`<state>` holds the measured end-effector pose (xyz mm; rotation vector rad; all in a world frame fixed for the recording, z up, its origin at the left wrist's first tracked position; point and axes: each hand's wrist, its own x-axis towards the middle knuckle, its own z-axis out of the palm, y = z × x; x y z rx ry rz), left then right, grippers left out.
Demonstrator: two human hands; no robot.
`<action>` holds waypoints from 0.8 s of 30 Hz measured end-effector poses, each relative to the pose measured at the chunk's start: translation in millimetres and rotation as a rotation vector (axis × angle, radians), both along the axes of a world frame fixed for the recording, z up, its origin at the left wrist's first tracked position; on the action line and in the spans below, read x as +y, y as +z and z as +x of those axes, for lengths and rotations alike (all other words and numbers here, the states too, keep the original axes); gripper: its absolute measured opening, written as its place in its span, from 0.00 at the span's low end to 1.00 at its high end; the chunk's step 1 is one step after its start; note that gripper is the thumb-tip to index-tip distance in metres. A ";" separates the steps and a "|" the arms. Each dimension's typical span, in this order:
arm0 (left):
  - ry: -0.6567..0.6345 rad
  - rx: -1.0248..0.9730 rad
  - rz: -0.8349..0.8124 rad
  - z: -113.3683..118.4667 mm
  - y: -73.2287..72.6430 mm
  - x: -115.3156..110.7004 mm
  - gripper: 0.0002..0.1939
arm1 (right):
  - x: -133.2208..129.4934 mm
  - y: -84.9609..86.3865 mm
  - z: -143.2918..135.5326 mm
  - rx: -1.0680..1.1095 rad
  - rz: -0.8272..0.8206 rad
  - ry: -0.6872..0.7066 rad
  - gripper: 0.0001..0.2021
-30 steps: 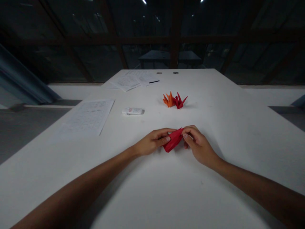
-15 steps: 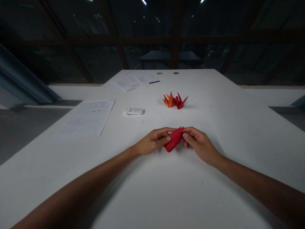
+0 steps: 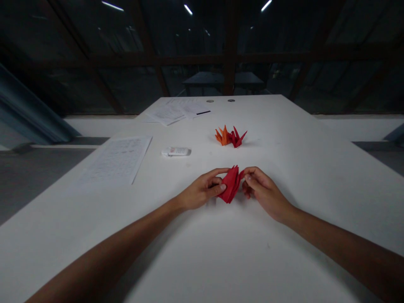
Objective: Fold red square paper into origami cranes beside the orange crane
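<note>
A folded piece of red origami paper (image 3: 231,185) is held up just above the white table, between my two hands. My left hand (image 3: 206,188) pinches its left side, thumb in front and fingers behind. At its right, my right hand (image 3: 260,188) has thumb and index finger closed on a narrow red flap that sticks out from the body. Pointed layers show at the top of the paper. Beyond my hands stand an orange paper crane (image 3: 224,136) and a red paper crane (image 3: 237,137), side by side and touching or nearly so.
On the white table (image 3: 202,261), a white bottle-like item (image 3: 176,151) lies left of the cranes. A written sheet (image 3: 118,162) is at the left; more papers (image 3: 168,112) and a dark pen-like stick (image 3: 203,112) lie farther back. Two small round discs sit near the far edge.
The red paper has turned more upright, and its layers show spread apart. A flap now stands out to the right in my right hand's fingers. The view has tipped slightly upward.
</note>
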<state>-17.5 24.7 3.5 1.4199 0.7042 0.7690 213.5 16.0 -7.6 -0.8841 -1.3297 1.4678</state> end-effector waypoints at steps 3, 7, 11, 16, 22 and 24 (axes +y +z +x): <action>0.109 -0.018 0.008 4.7 -0.7 -3.4 0.33 | -4.9 3.0 -5.1 -0.004 -0.044 -0.046 0.19; 0.235 0.003 0.053 9.4 -3.3 -4.9 0.29 | -10.6 0.6 -13.3 -0.111 0.008 0.010 0.18; 0.256 0.103 0.130 9.8 -5.8 -4.9 0.25 | -14.9 -5.4 -17.9 -0.194 0.081 -0.012 0.14; 0.245 0.141 0.168 9.9 -6.2 -6.6 0.24 | -18.7 -9.6 -15.9 -0.181 0.106 -0.079 0.15; 0.284 0.147 0.184 10.5 -5.0 -6.9 0.24 | -19.5 -8.2 -13.5 -0.279 0.164 -0.108 0.14; 0.270 0.155 0.195 10.1 -3.9 -7.8 0.25 | -19.5 -5.7 -13.5 -0.315 0.184 -0.089 0.13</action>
